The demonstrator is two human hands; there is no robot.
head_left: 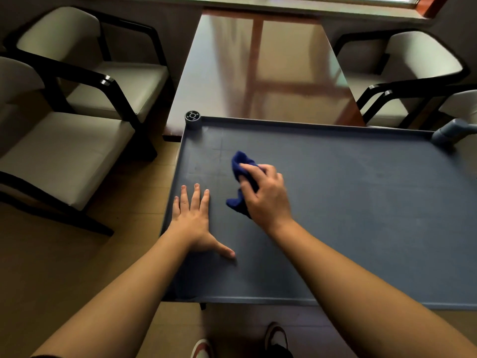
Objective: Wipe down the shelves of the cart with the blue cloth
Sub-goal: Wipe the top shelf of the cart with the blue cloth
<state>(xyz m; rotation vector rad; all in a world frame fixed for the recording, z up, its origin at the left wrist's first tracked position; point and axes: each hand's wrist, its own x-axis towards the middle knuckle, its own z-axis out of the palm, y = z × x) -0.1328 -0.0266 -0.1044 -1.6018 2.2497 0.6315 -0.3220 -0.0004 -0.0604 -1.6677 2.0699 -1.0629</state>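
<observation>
Top shelf [361, 202] of a grey cart, viewed from above, rimmed by a low raised edge. Round post cap [192, 116] at the far left corner; grey handle [453, 130] at the far right corner.

Blue cloth [241, 182] bunched up on the left half of the shelf, pressed to the surface under the right hand [265, 195]. Grip of that hand closed around the cloth, fingers [251, 167] curled over its top, folds sticking out beyond the fingertips and below the palm. Faint streaks on the shelf just left of the cloth, toward the far left corner.

Left hand [196, 218] flat on the shelf near the left rim, just beside the cloth but not touching it. Grip spread wide and holding nothing, four fingers pointing away from the body, thumb [224, 250] splayed out to the right. Both forearms bare, reaching in from the bottom of the view.

Beyond the cart, a glossy brown desk [258, 68], its near edge right behind the far rim of the shelf. Black-framed armchairs with pale cushions on the left [64, 151] and on the right [413, 73]. Shoes [276, 337] on the tan floor below the near rim.
</observation>
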